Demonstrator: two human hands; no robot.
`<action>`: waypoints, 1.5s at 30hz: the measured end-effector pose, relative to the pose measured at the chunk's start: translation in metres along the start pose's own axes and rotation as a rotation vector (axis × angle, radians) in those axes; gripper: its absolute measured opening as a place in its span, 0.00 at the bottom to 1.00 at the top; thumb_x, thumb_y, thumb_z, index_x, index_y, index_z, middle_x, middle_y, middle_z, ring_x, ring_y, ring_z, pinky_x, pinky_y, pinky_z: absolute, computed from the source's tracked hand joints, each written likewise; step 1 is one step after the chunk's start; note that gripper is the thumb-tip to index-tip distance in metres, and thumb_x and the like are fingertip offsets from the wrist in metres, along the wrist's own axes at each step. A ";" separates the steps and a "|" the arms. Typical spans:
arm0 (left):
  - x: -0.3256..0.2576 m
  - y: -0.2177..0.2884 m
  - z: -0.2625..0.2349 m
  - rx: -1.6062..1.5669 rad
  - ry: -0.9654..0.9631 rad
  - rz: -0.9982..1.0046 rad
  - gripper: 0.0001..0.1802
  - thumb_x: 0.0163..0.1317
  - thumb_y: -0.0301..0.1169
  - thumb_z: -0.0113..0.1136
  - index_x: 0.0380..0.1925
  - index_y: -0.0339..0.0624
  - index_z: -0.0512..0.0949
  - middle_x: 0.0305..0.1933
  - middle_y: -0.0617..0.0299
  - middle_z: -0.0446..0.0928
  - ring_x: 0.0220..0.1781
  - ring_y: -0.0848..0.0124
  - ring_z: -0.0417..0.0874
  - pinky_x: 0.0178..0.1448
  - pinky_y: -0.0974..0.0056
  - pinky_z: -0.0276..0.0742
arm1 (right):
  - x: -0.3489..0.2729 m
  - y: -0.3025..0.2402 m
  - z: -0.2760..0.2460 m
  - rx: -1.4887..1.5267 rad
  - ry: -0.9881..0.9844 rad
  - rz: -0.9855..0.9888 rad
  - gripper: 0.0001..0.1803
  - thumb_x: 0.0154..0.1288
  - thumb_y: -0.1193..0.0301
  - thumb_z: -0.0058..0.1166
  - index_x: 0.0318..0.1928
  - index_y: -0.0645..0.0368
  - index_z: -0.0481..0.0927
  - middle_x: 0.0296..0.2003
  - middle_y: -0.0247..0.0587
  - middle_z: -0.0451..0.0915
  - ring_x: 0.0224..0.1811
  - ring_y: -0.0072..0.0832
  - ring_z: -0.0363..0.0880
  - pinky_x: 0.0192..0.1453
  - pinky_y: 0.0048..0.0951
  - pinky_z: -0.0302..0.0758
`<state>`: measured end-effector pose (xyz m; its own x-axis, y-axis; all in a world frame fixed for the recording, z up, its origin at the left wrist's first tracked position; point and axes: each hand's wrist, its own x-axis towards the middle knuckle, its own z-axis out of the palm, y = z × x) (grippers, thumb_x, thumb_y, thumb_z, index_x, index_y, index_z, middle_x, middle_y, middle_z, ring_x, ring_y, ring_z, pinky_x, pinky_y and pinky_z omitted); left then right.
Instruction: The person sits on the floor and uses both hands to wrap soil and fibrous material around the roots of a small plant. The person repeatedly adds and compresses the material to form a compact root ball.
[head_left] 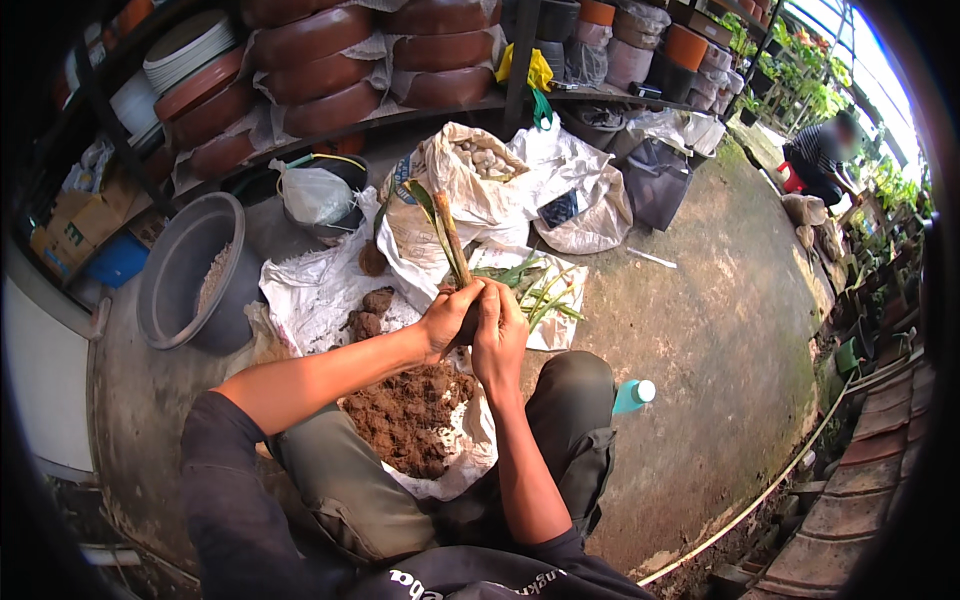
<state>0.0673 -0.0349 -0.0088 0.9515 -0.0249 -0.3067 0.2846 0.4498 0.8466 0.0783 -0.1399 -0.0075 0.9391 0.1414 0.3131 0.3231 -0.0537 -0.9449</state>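
Observation:
Both hands meet at the base of a plant cutting [450,235] with a brown stalk and a few green leaves. My left hand [447,317] wraps the bottom of the stalk from the left. My right hand [499,331] closes around the same spot from the right, hiding the root end. Below the hands lies a heap of brown soil [405,412] on a white woven sack [312,290] spread between my knees. More green cuttings [535,290] lie on the sack just right of the hands.
A grey tub [185,275] stands at left. An open white sack of pebbles [480,160], a turquoise bottle [632,395], shelves of brown pots [320,70], and a person crouching [822,155] at far right surround the concrete floor.

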 end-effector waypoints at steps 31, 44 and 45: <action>-0.011 0.001 0.014 0.232 0.044 0.056 0.20 0.65 0.39 0.60 0.51 0.38 0.78 0.47 0.63 0.81 0.49 0.76 0.79 0.55 0.67 0.76 | -0.001 0.028 0.002 0.189 0.164 0.114 0.36 0.78 0.42 0.23 0.51 0.64 0.71 0.40 0.41 0.73 0.40 0.26 0.69 0.48 0.30 0.68; 0.012 0.019 -0.014 0.980 0.186 0.578 0.20 0.53 0.40 0.69 0.40 0.41 0.75 0.36 0.57 0.78 0.41 0.63 0.82 0.50 0.58 0.75 | -0.018 0.103 0.047 0.053 0.180 0.285 0.36 0.78 0.46 0.28 0.56 0.70 0.72 0.46 0.60 0.78 0.49 0.50 0.76 0.57 0.44 0.68; 0.014 0.019 -0.015 0.970 0.187 0.637 0.21 0.52 0.39 0.69 0.40 0.39 0.75 0.35 0.54 0.79 0.40 0.61 0.82 0.49 0.57 0.76 | -0.026 0.120 0.048 -0.047 0.084 0.350 0.33 0.78 0.49 0.31 0.55 0.70 0.72 0.46 0.61 0.78 0.48 0.52 0.76 0.57 0.45 0.68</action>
<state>0.0838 -0.0136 -0.0033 0.9451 0.1267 0.3012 -0.1900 -0.5369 0.8220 0.0870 -0.1021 -0.1338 0.9995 0.0251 -0.0197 -0.0162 -0.1304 -0.9913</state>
